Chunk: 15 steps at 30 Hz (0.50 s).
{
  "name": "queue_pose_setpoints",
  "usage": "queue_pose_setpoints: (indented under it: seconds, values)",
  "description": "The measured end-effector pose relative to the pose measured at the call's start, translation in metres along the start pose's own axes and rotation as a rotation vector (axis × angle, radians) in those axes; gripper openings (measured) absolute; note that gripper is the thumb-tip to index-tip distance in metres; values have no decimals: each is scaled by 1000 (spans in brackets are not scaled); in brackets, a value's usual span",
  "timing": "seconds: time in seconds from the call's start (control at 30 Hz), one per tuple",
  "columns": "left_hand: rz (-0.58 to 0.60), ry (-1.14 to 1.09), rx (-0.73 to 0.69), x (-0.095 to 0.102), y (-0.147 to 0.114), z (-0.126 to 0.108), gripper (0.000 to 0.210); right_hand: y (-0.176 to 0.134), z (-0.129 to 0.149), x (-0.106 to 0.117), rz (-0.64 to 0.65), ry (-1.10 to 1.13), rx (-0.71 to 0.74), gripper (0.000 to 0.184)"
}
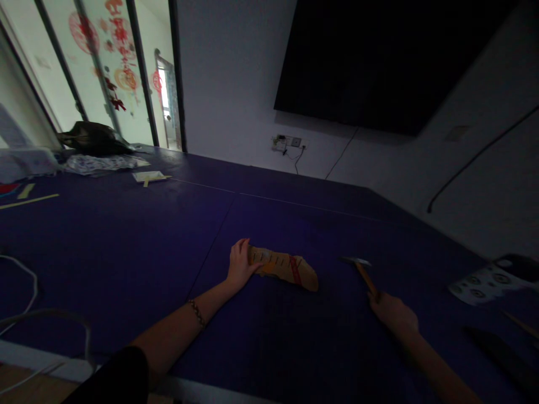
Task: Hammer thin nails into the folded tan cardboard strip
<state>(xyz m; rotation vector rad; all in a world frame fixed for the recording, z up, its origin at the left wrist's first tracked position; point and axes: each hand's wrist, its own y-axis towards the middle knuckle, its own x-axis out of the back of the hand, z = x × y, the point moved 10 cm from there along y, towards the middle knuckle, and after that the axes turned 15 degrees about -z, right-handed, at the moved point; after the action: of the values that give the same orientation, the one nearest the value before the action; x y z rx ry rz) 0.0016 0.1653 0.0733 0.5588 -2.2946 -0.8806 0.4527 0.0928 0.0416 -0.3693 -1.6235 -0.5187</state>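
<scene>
A long brown piece that looks like cardboard (284, 266) lies on the dark blue tabletop (177, 235). It has a row of several short dark marks, a reddish band near its rounded right end and an orange patch. My left hand (243, 264) grips its left end, thumb along the near edge and fingers at the far side. To the right, my right hand (393, 314) is closed round the wooden handle of a hammer (365, 275). The hammer's metal head points away from me, apart from the brown piece. Whether the dark marks are nails or slits, I cannot tell.
White cables (29, 280) loop at the left front. A small white tray (149, 177), a dark bag (96, 137) and a clear plastic box (27, 164) stand at the back left. A patterned box-like object (484, 280) lies at the right. Wall sockets (288, 142) sit behind.
</scene>
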Motion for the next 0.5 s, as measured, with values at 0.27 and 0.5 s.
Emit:
queue_pose_setpoints:
  seconds: [0.27, 0.5]
  values:
    - [7, -15, -7, 0, 0, -1, 68, -2, 2, 1, -26, -8, 49, 49]
    - [9, -12, 4, 0, -1, -1, 74, -4, 8, 5, -61, -30, 93, 44]
